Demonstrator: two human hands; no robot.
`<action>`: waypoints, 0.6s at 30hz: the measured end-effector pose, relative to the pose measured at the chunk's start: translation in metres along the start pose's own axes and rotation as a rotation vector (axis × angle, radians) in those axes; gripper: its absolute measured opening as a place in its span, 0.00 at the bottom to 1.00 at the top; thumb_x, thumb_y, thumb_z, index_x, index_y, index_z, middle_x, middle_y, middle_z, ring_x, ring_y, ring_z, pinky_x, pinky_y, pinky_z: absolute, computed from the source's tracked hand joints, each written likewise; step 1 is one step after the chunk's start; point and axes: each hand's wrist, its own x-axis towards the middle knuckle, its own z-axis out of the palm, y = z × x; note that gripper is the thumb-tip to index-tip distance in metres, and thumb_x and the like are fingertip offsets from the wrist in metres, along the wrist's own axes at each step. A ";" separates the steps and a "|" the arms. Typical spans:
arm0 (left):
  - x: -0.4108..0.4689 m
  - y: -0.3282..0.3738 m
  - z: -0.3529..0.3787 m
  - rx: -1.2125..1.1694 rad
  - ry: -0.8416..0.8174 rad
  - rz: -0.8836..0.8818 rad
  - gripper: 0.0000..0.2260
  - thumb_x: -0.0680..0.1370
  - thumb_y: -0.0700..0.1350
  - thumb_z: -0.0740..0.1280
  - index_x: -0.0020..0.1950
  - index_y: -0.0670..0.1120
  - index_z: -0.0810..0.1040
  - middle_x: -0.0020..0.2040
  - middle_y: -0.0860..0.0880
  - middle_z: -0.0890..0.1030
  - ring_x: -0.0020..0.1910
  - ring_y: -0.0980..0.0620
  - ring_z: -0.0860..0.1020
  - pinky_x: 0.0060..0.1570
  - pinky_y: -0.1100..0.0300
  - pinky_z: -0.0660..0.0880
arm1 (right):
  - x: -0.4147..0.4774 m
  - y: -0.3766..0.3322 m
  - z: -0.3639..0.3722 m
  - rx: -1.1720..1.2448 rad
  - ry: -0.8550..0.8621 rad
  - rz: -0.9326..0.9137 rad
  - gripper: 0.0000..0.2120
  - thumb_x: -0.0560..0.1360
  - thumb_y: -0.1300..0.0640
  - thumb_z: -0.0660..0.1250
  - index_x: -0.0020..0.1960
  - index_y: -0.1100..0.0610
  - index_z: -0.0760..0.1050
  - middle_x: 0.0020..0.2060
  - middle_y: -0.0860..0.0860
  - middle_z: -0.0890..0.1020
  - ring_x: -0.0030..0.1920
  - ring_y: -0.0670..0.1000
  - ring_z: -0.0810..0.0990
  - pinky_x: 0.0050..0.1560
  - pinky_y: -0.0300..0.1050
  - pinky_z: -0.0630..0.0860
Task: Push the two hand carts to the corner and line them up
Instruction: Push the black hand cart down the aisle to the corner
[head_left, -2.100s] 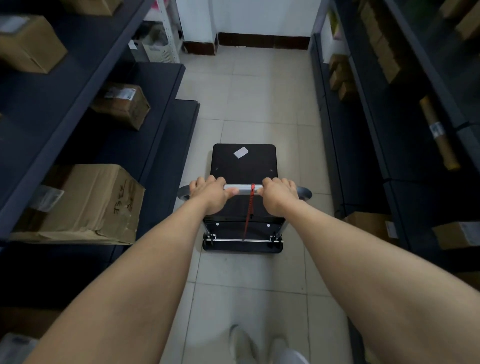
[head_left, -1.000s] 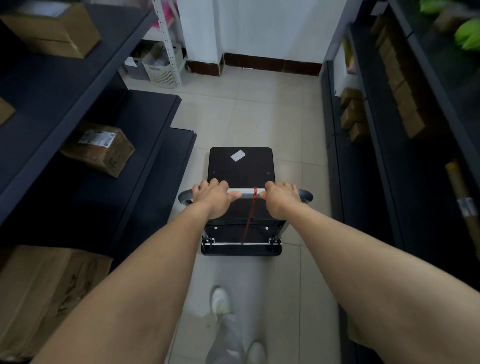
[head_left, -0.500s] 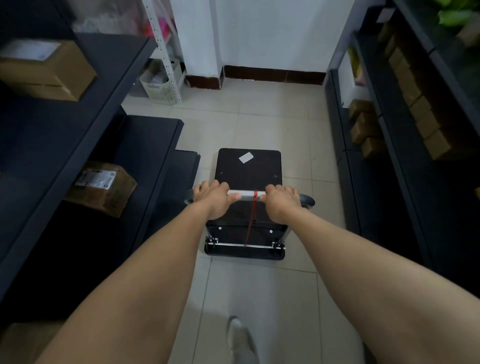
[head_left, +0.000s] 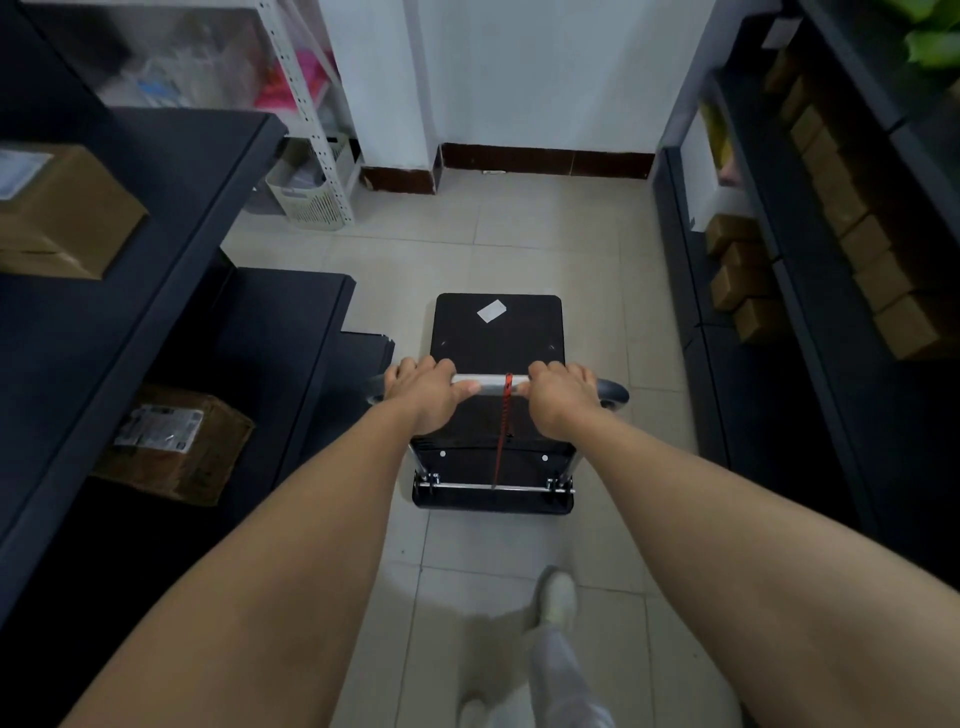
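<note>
A black flat-bed hand cart (head_left: 497, 332) stands on the tiled floor in the aisle ahead of me, a white sticker (head_left: 491, 310) on its deck. Its silver handle bar (head_left: 493, 385) crosses at hand height, with a red cord (head_left: 503, 431) hanging from its middle. My left hand (head_left: 422, 392) grips the bar's left part and my right hand (head_left: 561, 397) grips its right part. Only one cart is in view.
Dark shelving (head_left: 156, 291) with cardboard boxes (head_left: 174, 444) lines the left; dark shelves (head_left: 810, 291) with small brown boxes (head_left: 737, 270) line the right. A white wall with brown skirting (head_left: 545, 161) closes the aisle ahead. A white basket (head_left: 306, 197) sits under a white rack far left.
The cart and I have rolled forward down the aisle; the end wall and the white basket are closer, and shelf boxes have slid back past me. Both hands stay on the bar.
</note>
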 end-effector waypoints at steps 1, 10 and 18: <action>0.007 0.001 -0.003 -0.001 0.002 -0.005 0.20 0.81 0.61 0.49 0.61 0.49 0.70 0.60 0.45 0.71 0.61 0.44 0.67 0.64 0.49 0.59 | 0.008 0.002 -0.004 -0.003 -0.003 -0.007 0.15 0.77 0.62 0.60 0.64 0.57 0.67 0.60 0.56 0.74 0.63 0.59 0.69 0.67 0.53 0.61; 0.091 0.033 -0.040 0.019 -0.001 -0.062 0.21 0.81 0.61 0.48 0.61 0.48 0.69 0.61 0.45 0.72 0.61 0.44 0.67 0.63 0.49 0.61 | 0.097 0.039 -0.042 -0.012 -0.001 -0.062 0.14 0.79 0.57 0.59 0.64 0.57 0.68 0.60 0.56 0.74 0.63 0.59 0.69 0.65 0.52 0.62; 0.158 0.054 -0.067 -0.002 0.015 -0.081 0.21 0.81 0.61 0.48 0.62 0.48 0.69 0.60 0.45 0.72 0.60 0.44 0.68 0.62 0.49 0.62 | 0.168 0.063 -0.072 -0.034 -0.008 -0.072 0.14 0.78 0.58 0.60 0.64 0.56 0.67 0.60 0.55 0.74 0.62 0.58 0.69 0.64 0.51 0.62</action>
